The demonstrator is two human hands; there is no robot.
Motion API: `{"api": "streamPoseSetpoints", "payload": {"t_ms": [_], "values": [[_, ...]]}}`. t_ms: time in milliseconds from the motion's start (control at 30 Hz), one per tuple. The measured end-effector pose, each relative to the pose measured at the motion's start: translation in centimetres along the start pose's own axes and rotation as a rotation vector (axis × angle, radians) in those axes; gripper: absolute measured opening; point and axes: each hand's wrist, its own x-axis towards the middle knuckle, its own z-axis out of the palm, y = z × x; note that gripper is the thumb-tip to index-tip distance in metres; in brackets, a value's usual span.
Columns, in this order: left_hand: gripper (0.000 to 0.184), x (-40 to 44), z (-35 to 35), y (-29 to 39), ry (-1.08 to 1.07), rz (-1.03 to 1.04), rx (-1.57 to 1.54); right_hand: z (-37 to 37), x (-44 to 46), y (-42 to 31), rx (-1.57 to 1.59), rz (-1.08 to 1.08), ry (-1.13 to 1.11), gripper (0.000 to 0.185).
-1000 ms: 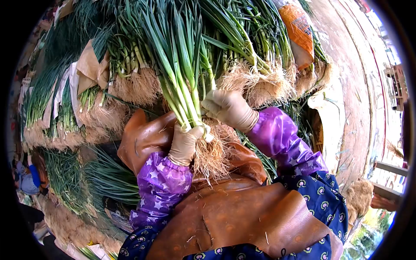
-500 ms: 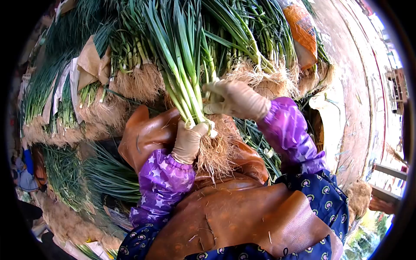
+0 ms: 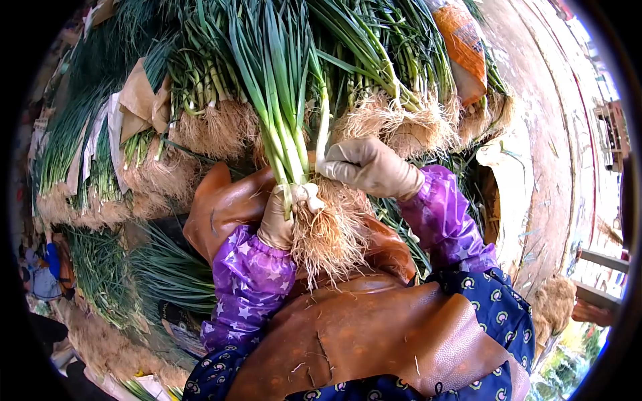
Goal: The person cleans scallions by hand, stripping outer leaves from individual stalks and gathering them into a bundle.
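Note:
A bunch of green onions [image 3: 284,127] stands leaves up over my lap, its pale roots [image 3: 329,234] hanging above a brown apron [image 3: 354,327]. My left hand [image 3: 276,217], in a beige glove, is wrapped round the white stem bases just above the roots. To the right of the stems, my right hand [image 3: 368,166], gloved too, is closed with its fingertips at a single onion stalk [image 3: 323,127] beside the bunch. The fingertips of my left hand are partly hidden behind the stems.
Piled onions with roots facing me [image 3: 217,127] lie across the back. An orange printed wrapper [image 3: 466,50] is at the back right and brown paper [image 3: 139,100] at the left. More loose onions [image 3: 170,271] lie left of my lap. Concrete ground [image 3: 528,87] runs along the right.
My right hand had its fingers spread beside the stems and is now closed at the single stalk. The bunch has turned slightly in my left hand, and its roots are more spread.

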Motion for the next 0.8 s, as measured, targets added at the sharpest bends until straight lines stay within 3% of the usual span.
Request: {"api": "streamPoseSetpoints", "payload": {"t_ms": [33, 67, 133, 167, 200, 233, 300, 333, 367, 433, 467, 500, 533, 567, 600, 633, 667, 700, 800], "values": [[0.027, -0.3, -0.4, 0.6, 0.079, -0.06, 0.141, -0.8, -0.3, -1.9, 0.344, 0.033, -0.098, 0.021], [0.028, -0.7, -0.3, -0.2, -0.008, 0.291, 0.89, -1.8, -0.9, -3.5, 0.451, -0.042, -0.12, 0.02], [0.027, -0.3, -1.2, -1.1, -0.003, 0.453, 0.888, -3.5, -2.2, -5.8, 0.561, -0.096, -0.112, 0.016], [0.026, 0.0, 1.1, 0.4, 0.027, 0.058, 0.392, -2.6, -1.2, -5.1, 0.356, -0.259, -0.071, 0.015], [0.022, 0.4, 0.5, -0.2, 0.197, 0.019, 0.257, -1.6, -0.4, -4.9, 0.186, -0.292, -0.043, 0.017], [0.022, 0.7, 0.3, 0.0, 0.195, 0.016, 0.262, -0.1, 0.3, -4.8, 0.026, -0.285, -0.05, 0.02], [0.037, 1.6, 1.0, 0.5, -0.211, 0.336, 0.887, 2.1, 1.5, -3.0, -0.237, -0.395, -0.045, 0.028], [0.037, 1.4, 1.4, 0.3, -0.219, 0.33, 0.89, 2.6, 1.9, -1.7, -0.363, -0.552, -0.016, 0.025], [0.04, 1.0, 1.9, 0.0, -0.169, 0.273, 0.792, 2.4, 1.5, -1.9, -0.367, -0.551, -0.009, 0.025], [0.038, 1.1, 2.3, -0.6, -0.039, 0.23, 0.708, 1.6, 0.2, -2.7, -0.011, -0.199, -0.14, 0.019], [0.033, 1.1, 2.3, -0.8, 0.042, 0.239, 0.719, -0.5, -1.3, -5.0, 0.391, 0.05, -0.383, 0.025], [0.029, 1.1, 2.3, -1.1, 0.123, 0.247, 0.727, -1.2, -2.8, -4.4, 0.556, -0.346, -0.376, 0.026], [0.026, 0.8, -0.1, 0.0, 0.003, 0.143, 0.568, -2.6, -4.6, -3.9, 0.711, -0.376, -0.459, 0.024], [0.017, 0.5, 1.4, 0.1, 0.084, 0.186, 0.626, -5.2, -6.5, -4.0, 0.665, -0.222, -0.579, 0.024], [0.011, 0.1, 1.8, -0.1, 0.104, 0.113, 0.383, -5.8, -8.5, -2.2, 0.753, -0.1, -0.458, 0.025], [0.01, 0.1, 1.6, 0.1, 0.043, 0.069, 0.233, -7.7, -9.8, -1.8, 0.308, 0.403, -0.294, 0.026], [0.01, 0.2, 1.0, 0.4, -0.016, 0.023, 0.082, -7.3, -11.1, 3.2, -0.345, 0.498, -0.057, 0.031], [0.014, 0.1, -0.5, 0.0, 0.117, 0.061, 0.079, -6.6, -11.1, 4.4, -0.347, 0.502, -0.043, 0.031], [0.026, 0.2, 1.7, -0.6, -0.02, -0.136, -0.04, -3.3, -7.2, 3.9, 0.164, 0.421, 0.219, 0.036]]}}
